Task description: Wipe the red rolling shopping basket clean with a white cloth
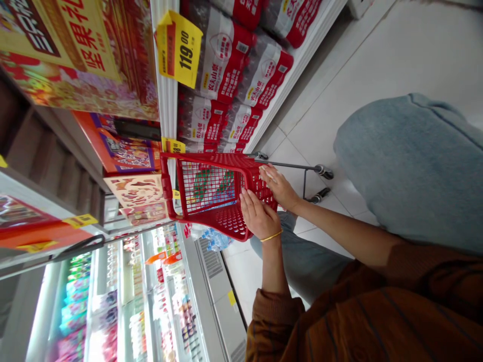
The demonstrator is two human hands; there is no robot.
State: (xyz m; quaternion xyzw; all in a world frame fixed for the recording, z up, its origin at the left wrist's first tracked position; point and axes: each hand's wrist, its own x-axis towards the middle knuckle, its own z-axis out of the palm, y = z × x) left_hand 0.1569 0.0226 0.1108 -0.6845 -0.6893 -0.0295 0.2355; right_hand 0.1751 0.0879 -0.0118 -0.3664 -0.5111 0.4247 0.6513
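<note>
The picture is turned sideways, with the floor on the right. A red plastic shopping cart (211, 217) with a grid wall and a perforated side stands in front of me on a dark wheeled frame. My left hand (258, 215), with a yellow bracelet at its wrist, lies against the cart's rim, fingers stretched and close together. My right hand (281, 188) is beside it at the perforated side, its fingers also extended. Neither hand is wrapped around anything I can see. Green and blue patterns show through the grid; I cannot tell whether they are inside the cart or behind it.
Packs of red-labelled water bottles (226, 60) fill a shelf beside the cart, with a yellow price tag (179, 49) on its edge. Gift boxes (86, 55) stand above. A lit refrigerated display (151, 296) is nearby. My jeans-covered knee (407, 171) is close to the cart's wheels (323, 172).
</note>
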